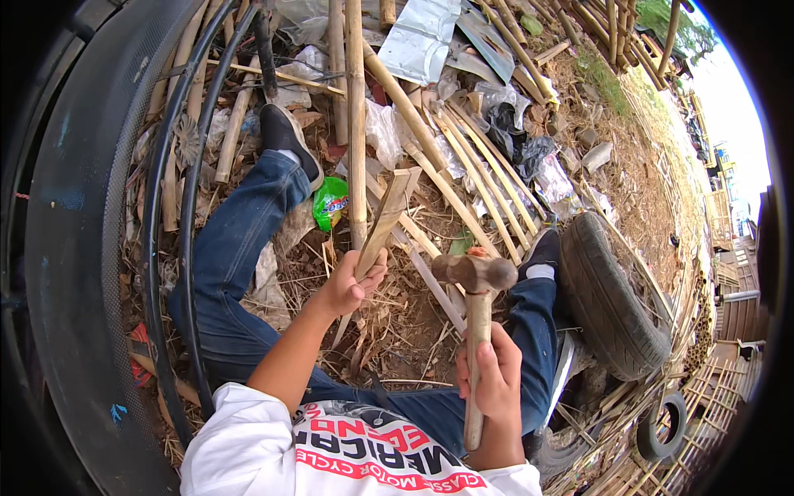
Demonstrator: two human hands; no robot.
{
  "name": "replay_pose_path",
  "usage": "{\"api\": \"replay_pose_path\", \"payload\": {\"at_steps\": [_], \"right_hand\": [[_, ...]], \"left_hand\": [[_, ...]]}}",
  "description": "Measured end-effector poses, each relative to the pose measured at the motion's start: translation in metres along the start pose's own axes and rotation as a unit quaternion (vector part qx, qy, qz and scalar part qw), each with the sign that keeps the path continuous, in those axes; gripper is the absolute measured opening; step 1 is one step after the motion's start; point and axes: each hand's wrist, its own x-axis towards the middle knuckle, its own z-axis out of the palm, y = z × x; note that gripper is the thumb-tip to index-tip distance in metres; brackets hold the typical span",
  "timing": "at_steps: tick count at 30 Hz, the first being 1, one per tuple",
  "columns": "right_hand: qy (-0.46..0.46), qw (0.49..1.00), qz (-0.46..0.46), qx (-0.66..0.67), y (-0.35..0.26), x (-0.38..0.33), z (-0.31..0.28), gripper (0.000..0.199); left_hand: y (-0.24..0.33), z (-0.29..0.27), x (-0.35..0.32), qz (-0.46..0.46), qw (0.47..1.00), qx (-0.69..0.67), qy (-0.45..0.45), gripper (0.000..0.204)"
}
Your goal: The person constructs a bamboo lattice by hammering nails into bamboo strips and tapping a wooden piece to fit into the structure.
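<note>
Wood piece (384, 225) is up in front of the body, tilted, with the left hand (354, 285) clamped around its lower end, fingers curled tight. Right hand (496, 372) has its fingers wrapped on the handle of a hammer (477, 322), head up, not touching the wood. I'd call it partway along: those pale strips (485, 169) on the ground look split already, while the poles (356, 124) are whole and round, so probably plenty left. Can't tell if the held piece has been hit yet. Texture-wise, it's flat, brown and kinda rough, the hammer head is dull, worn metal with a rounded end, and the poles look smooth and woody. Chunky black rubber tyre (608, 298) off to the right, crinkly green wrapper (329, 204) near the left foot.
</note>
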Motion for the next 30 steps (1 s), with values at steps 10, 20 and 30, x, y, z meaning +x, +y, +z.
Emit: {"api": "replay_pose_path", "payload": {"at_steps": [10,20,30], "right_hand": [[-0.007,0.993,-0.118,-0.003,0.002,0.015,-0.001,0.042],[0.065,0.925,-0.262,0.268,-0.021,-0.021,-0.011,0.05],[0.092,0.953,-0.208,0.201,0.002,-0.001,-0.015,0.046]], "left_hand": [[-0.002,0.003,0.007,-0.019,0.998,0.046,-0.029,0.084],[0.001,0.013,0.012,-0.061,0.998,-0.023,-0.025,0.089],[-0.004,0.008,0.012,0.007,1.0,0.011,-0.026,0.084]]}}
